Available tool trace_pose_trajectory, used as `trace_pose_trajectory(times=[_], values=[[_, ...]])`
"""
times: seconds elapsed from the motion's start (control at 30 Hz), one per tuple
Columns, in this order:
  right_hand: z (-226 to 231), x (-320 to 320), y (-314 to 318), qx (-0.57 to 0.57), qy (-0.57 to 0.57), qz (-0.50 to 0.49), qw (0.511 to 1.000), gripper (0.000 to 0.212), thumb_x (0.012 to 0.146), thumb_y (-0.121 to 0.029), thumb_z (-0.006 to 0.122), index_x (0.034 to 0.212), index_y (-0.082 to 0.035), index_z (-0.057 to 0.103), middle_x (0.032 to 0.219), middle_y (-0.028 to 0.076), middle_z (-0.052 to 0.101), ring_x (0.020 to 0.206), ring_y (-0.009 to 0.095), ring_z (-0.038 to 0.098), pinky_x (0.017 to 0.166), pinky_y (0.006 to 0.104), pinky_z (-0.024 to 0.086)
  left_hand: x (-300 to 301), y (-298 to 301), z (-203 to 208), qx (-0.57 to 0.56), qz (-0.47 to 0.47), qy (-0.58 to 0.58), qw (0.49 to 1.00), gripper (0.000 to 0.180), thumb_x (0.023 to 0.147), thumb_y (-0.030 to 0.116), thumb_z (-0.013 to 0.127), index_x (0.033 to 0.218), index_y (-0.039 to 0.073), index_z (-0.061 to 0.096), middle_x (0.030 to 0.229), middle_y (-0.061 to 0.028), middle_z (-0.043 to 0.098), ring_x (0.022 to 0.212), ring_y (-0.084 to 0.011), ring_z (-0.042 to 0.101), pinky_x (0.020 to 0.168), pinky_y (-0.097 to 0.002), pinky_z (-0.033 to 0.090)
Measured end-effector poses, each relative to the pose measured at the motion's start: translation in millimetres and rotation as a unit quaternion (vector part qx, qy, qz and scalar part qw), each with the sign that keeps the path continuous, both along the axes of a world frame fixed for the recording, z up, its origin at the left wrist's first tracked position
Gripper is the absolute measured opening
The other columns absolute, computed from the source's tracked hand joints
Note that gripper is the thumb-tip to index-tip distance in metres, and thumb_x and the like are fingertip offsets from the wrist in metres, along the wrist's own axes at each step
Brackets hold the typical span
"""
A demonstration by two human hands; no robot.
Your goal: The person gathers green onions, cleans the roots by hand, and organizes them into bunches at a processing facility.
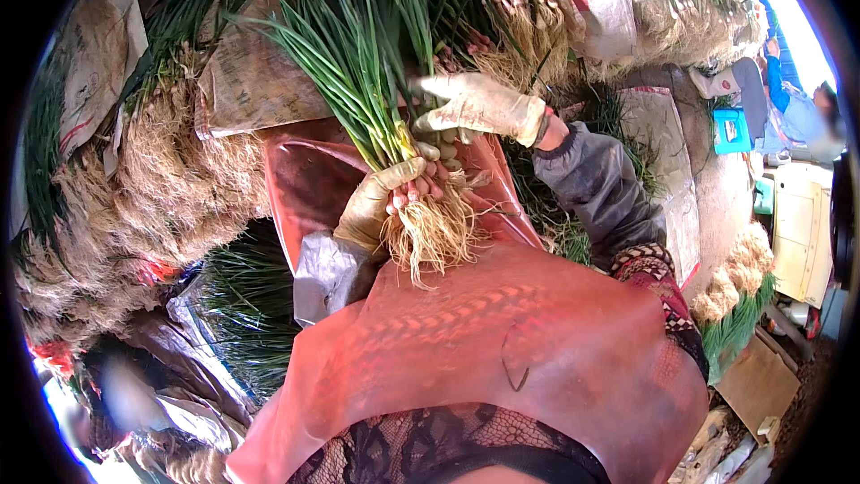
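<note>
Near its bulbs, a green onion bunch [345, 81] is being gripped by the gloved left hand [381, 193]. Beside the stems, the gloved right hand [484, 108] is being held; whether anything is being pinched cannot be told. Above the red apron [502, 332], the bunch is apparently being tidied; steady stems are seemingly being called for next.

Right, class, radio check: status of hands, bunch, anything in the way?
Left hand gripping bunch by bulbs. Right hand at leaves, grip unclear. Roots in plain view. In the way: only hands, partly covering bunch.
</note>
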State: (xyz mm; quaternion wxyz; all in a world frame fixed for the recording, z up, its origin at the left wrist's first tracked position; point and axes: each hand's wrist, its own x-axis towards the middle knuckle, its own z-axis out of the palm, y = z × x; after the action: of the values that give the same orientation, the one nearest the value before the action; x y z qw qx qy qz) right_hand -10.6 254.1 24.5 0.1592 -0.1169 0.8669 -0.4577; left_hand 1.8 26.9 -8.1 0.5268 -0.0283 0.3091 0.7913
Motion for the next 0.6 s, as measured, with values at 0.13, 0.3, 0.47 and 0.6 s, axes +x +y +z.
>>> trace_pose_trajectory(times=[0.13, 0.3, 0.47, 0.6], values=[[-2, 13, -6, -0.147, -0.144, -0.064, 0.977, 0.03, 0.089, -0.019, 0.062, 0.113, 0.0, 0.06, 0.073, 0.006, 0.066, 0.055, 0.009, 0.06, 0.047, 0.0229, 0.047, 0, -1, -7, -0.026, 0.012, 0.037, 0.999, 0.027, 0.088, 0.015, 0.061, 0.108, -0.003, 0.057, 0.098, -0.0158, 0.064, 0.077, -0.0191, 0.064, 0.067, -0.0266, 0.054], [-23, 2, 21, 0.192, 0.391, -0.335, 0.835, 0.009, 0.089, -0.015, 0.06, 0.091, -0.013, 0.068, 0.072, 0.003, 0.067, 0.059, 0.018, 0.063, 0.053, 0.0296, 0.053, 5, -12, -19, 0.116, 0.005, 0.049, 0.992, 0.027, 0.085, 0.023, 0.066, 0.101, 0.003, 0.056, 0.106, -0.0161, 0.058, 0.086, -0.0171, 0.06, 0.06, -0.0244, 0.051], [-47, 67, 71, 0.555, -0.074, -0.164, 0.812, 0.032, 0.095, -0.037, 0.047, 0.1, -0.013, 0.068, 0.073, 0.01, 0.065, 0.071, 0.021, 0.066, 0.066, 0.0348, 0.054, 2, -37, -27, 0.155, 0.089, 0.082, 0.98, 0.035, 0.087, 0.032, 0.064, 0.098, 0.0, 0.056, 0.102, -0.0197, 0.059, 0.073, -0.0194, 0.061, 0.055, -0.021, 0.048], [-8, 20, -5, 0.379, 0.142, -0.166, 0.899, 0.03, 0.09, -0.031, 0.059, 0.106, -0.007, 0.065, 0.097, 0.011, 0.068, 0.088, 0.024, 0.067, 0.076, 0.0328, 0.053, 13, -26, -43, 0.045, 0.245, 0.079, 0.965, 0.033, 0.089, 0.028, 0.062, 0.101, -0.002, 0.056, 0.101, -0.0198, 0.063, 0.067, -0.015, 0.062, 0.061, -0.0209, 0.05]])
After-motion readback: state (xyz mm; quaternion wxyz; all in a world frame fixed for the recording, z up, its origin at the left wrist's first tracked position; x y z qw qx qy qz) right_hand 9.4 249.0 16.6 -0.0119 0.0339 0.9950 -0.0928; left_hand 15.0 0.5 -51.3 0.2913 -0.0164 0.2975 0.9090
